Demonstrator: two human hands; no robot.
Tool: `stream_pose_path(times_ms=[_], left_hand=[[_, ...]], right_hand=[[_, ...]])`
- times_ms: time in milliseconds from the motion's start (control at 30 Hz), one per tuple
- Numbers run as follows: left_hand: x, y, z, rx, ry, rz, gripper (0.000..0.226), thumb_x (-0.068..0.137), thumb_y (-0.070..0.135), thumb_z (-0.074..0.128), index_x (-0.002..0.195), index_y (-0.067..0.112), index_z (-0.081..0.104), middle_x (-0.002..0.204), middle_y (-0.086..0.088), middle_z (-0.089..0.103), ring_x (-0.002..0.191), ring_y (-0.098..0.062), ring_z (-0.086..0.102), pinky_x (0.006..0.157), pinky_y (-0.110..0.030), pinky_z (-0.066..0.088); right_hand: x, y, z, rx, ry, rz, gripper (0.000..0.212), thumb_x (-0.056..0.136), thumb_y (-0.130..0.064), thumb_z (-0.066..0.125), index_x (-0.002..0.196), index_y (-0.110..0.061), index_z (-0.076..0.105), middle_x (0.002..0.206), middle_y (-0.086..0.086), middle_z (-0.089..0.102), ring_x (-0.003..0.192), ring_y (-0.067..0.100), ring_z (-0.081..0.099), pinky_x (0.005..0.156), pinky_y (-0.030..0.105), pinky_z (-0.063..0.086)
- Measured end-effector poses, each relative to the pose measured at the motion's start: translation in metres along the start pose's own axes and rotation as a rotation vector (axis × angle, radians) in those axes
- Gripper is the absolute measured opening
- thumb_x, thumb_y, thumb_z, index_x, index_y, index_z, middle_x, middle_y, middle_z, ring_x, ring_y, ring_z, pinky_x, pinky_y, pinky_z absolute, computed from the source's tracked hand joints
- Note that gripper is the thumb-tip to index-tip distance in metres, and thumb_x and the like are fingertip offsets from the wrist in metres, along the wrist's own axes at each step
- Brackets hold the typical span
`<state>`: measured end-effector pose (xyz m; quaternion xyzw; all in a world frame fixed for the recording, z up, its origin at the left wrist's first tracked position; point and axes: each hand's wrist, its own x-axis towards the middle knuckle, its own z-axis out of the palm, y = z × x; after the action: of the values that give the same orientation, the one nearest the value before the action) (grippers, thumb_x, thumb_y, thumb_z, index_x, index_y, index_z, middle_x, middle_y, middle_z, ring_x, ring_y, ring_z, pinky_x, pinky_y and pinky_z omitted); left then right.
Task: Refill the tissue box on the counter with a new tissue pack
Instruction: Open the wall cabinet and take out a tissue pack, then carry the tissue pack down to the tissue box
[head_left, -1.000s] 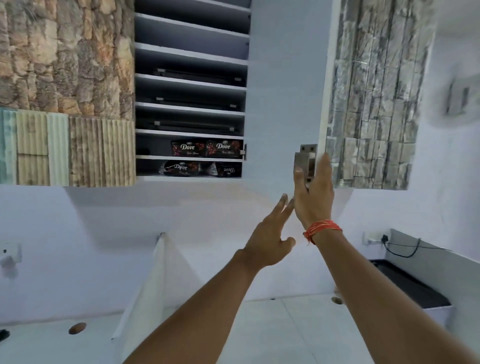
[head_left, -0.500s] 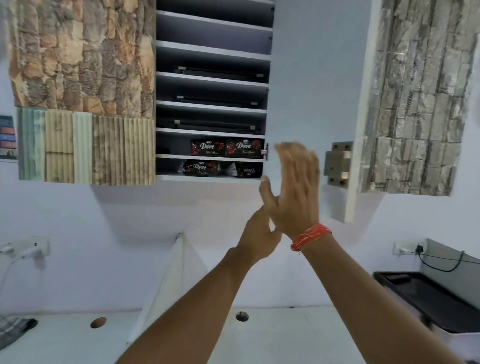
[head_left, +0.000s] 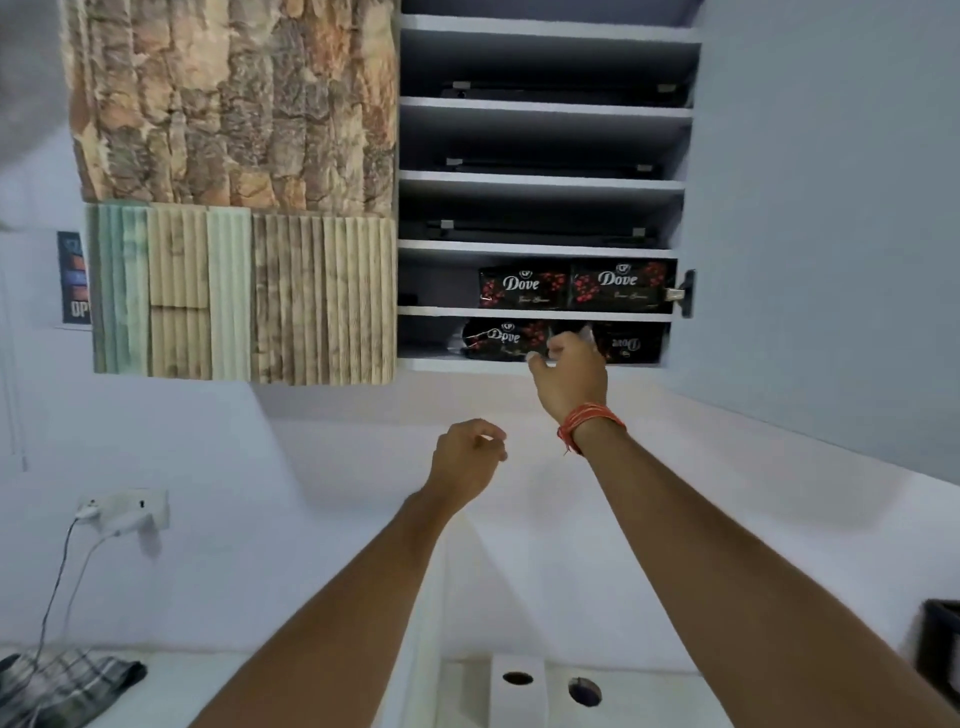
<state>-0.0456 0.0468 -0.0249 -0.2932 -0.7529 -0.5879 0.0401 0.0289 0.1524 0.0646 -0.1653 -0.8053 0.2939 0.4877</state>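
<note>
Below the open wall cabinet (head_left: 545, 182), we see a white tissue box (head_left: 517, 691) on the counter (head_left: 649, 701), and our left hand (head_left: 465, 460) hangs loosely curled and empty. Our right hand (head_left: 569, 376), which was raised flat half a second ago, now has fingers closing on a glossy black Dove tissue pack (head_left: 501, 339) on the cabinet's bottom shelf. Two more Dove packs (head_left: 574, 285) fill the shelf above.

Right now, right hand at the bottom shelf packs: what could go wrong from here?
1. The right hand reaches between two Dove packs on the bottom shelf; pulling one may drag its neighbour off the edge.
2. The left hand hangs loosely curled below, not placed to catch a falling pack.
3. The reach is overhead; whether the fingers have a firm hold cannot be told, so a slip is possible.
</note>
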Motion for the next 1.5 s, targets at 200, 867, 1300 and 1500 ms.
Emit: stream_pose_path(times_ms=[200, 867, 1300, 1500], left_hand=[[0.046, -0.018, 0.008, -0.120, 0.033, -0.053, 0.022, 0.088, 0.011, 0.055, 0.106, 0.014, 0.069, 0.094, -0.008, 0.075, 0.087, -0.026, 0.068, 0.080, -0.035, 0.055], [0.079, -0.017, 0.031, -0.213, 0.175, -0.109, 0.024, 0.087, 0.007, 0.054, 0.103, 0.012, 0.071, 0.093, -0.007, 0.071, 0.072, -0.013, 0.060, 0.064, -0.024, 0.047], [0.070, -0.037, 0.055, -0.637, 0.106, -0.491, 0.013, 0.091, 0.009, 0.058, 0.102, 0.005, 0.064, 0.096, -0.015, 0.072, 0.081, -0.028, 0.070, 0.080, -0.039, 0.059], [0.056, -0.059, 0.051, -1.052, 0.038, -0.500, 0.019, 0.093, 0.023, 0.053, 0.100, 0.008, 0.062, 0.110, -0.016, 0.068, 0.092, -0.030, 0.067, 0.083, -0.040, 0.056]], right_hand=[[0.040, 0.009, 0.027, -0.306, -0.038, 0.144, 0.068, 0.079, -0.068, 0.056, 0.116, -0.011, 0.054, 0.136, 0.013, 0.052, 0.135, 0.032, 0.033, 0.102, 0.055, 0.026], [0.062, 0.023, 0.048, 0.300, 0.144, 0.234, 0.013, 0.090, -0.023, 0.064, 0.078, -0.025, 0.059, 0.079, -0.006, 0.062, 0.100, 0.024, 0.060, 0.091, 0.041, 0.030], [0.013, 0.036, 0.052, 0.887, 0.126, 0.411, 0.021, 0.066, -0.020, 0.086, 0.066, -0.021, 0.064, 0.083, 0.008, 0.071, 0.080, 0.028, 0.071, 0.074, 0.050, 0.062], [-0.023, 0.072, 0.062, 1.040, 0.198, 0.440, 0.022, 0.068, -0.002, 0.081, 0.066, -0.017, 0.066, 0.091, 0.012, 0.072, 0.098, 0.034, 0.071, 0.087, 0.056, 0.057]])
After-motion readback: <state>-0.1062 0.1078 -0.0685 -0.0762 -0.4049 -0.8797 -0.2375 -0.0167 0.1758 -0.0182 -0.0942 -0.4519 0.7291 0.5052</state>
